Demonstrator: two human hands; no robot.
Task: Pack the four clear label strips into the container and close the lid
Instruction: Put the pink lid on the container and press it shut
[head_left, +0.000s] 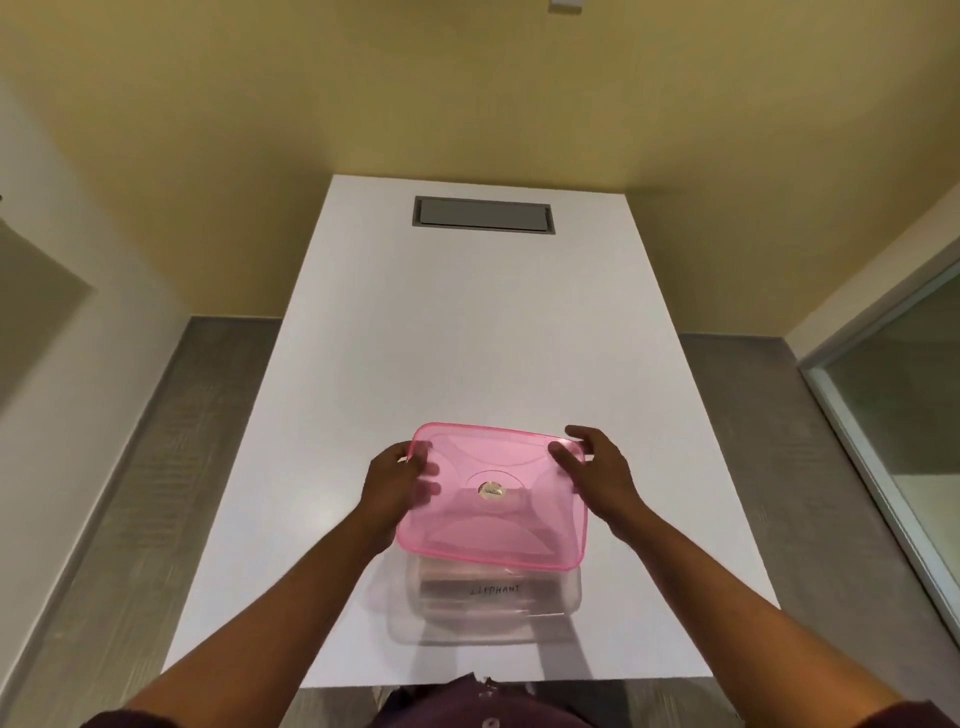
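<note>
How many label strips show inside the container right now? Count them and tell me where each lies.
1 can be told apart: a clear strip marked "ELEPHANT" lies flat in the clear container, below the pink lid that both hands hold over it. Others may lie stacked under it or hidden by the lid.
</note>
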